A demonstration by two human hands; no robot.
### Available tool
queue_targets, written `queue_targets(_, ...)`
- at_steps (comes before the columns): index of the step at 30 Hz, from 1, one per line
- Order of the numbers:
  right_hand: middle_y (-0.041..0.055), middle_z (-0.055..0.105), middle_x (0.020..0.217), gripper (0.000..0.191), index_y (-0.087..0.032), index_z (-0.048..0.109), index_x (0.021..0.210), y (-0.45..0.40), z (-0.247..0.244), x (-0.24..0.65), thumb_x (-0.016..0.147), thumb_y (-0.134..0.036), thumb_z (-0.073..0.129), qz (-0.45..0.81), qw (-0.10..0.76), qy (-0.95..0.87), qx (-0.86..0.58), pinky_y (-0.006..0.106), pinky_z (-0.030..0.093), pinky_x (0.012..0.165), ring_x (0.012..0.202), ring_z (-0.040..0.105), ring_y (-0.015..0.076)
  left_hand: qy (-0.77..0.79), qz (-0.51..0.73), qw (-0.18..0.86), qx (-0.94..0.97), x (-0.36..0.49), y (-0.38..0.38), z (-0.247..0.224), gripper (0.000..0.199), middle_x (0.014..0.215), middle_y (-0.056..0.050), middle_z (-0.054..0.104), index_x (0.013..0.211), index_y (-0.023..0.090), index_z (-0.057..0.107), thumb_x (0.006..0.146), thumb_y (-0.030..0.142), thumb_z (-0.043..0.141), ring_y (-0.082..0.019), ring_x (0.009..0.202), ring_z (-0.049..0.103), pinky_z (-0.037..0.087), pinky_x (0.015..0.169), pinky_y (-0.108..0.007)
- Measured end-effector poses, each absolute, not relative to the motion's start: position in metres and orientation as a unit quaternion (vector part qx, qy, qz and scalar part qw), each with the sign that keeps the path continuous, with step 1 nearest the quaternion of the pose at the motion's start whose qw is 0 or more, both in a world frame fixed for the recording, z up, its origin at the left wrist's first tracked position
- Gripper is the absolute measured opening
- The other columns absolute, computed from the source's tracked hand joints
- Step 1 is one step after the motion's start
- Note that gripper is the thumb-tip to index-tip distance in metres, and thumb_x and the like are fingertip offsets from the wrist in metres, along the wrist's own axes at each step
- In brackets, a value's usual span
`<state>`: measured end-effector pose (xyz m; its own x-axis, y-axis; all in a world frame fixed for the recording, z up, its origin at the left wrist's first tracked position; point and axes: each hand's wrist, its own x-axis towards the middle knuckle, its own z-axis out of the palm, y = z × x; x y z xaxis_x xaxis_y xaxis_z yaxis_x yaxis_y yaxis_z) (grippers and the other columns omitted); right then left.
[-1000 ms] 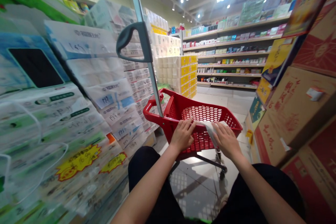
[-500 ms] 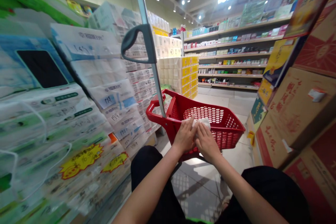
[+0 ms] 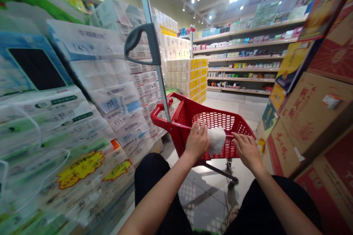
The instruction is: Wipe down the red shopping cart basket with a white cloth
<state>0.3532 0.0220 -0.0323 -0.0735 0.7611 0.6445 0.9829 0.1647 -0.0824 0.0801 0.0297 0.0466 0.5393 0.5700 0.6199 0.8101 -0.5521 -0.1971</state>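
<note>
Left hand [image 3: 197, 140]: laid flat on the near wall of the basket, fingers together and pointing up; its thumb side presses the cloth against the mesh.
Cloth [image 3: 216, 140]: white, crumpled, against the outside of the near wall, just under the rim; its left part is hidden beneath the left hand, so its full shape cannot be made out.
Right hand [image 3: 246, 148]: open, fingers loosely spread, resting at the basket's near right corner; apart from the cloth (whether the fingertips touch the rim cannot be told).
Basket [image 3: 220, 117]: red plastic, mesh walls, on a wheeled frame; inside it only mesh shows, and the near wall is partly covered by hands and cloth.
Handle [image 3: 143, 44]: grey grip on a metal pole rising from the basket's left rim; the pole's top is cut off by the upper edge.
Wheel [image 3: 231, 183]: one dark caster visible under the basket; the others are hidden.
Packs [image 3: 110, 91]: stacked paper goods in clear wrap on the left, blurred, print not readable.
Boxes [image 3: 311, 117]: brown cartons on the right, cut off by the edge.
Shelves [image 3: 242, 58]: far wall, small goods too distant to identify.
Legs [image 3: 157, 180]: dark trousers, lower part out of frame.
</note>
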Motion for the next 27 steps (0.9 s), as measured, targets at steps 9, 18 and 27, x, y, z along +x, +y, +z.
queue_targets(9, 0.0079, 0.060, 0.119, 0.050, -0.028, 0.042, 0.144, 0.008, -0.033, 0.337, 0.097, -0.045, 0.039, -0.203, 0.285, -0.725, -0.593, 0.049, 0.031, 0.110, 0.112, 0.049, 0.0262, -0.348, -0.200, 0.270, -0.875, 0.122, 0.031, 0.005, 0.051, 0.153, -0.010, 0.040, 0.151, 0.015, 0.037, 0.100, 0.023, 0.036, -0.027, 0.141, 0.038, 0.030, 0.118, -0.045)
queue_targets(18, 0.0075, 0.059, 0.114, 0.047, -0.026, 0.048, 0.133, 0.011, -0.041, 0.339, 0.095, -0.051, 0.040, -0.184, 0.300, -0.721, -0.597, 0.052, 0.025, 0.114, 0.112, 0.048, 0.0262, -0.412, -0.219, 0.286, -0.837, -0.005, 0.045, 0.046, 0.048, 0.158, -0.007, 0.031, 0.144, 0.028, 0.046, 0.097, 0.021, 0.046, -0.030, 0.149, 0.019, 0.021, 0.121, -0.052)
queue_targets(27, 0.0085, 0.060, 0.114, 0.048, -0.027, 0.049, 0.136, -0.005, -0.029, 0.312, 0.093, -0.048, 0.043, -0.164, 0.298, -0.711, -0.615, 0.048, 0.036, 0.099, 0.107, 0.050, 0.0280, -0.477, -0.266, 0.234, -0.804, -0.016, 0.047, 0.049, 0.055, 0.138, -0.011, 0.052, 0.150, 0.026, 0.037, 0.097, 0.034, 0.050, -0.031, 0.142, 0.033, 0.008, 0.122, -0.057)
